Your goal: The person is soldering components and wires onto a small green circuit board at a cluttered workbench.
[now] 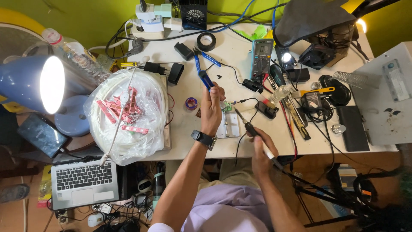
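I am pinching a small green circuit board [226, 106] upright with my left hand [211, 109] over the white work mat [228, 126], while my right hand [259, 148] is gripping the soldering iron [245, 122] by its handle. The board looks light, stiff and fragile, so I am holding it by the edges.

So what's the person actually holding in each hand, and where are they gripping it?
The right hand grips a soldering iron by its dark handle, tip toward the small circuit board. The left hand holds a blue-handled tool by its handle, above the board.
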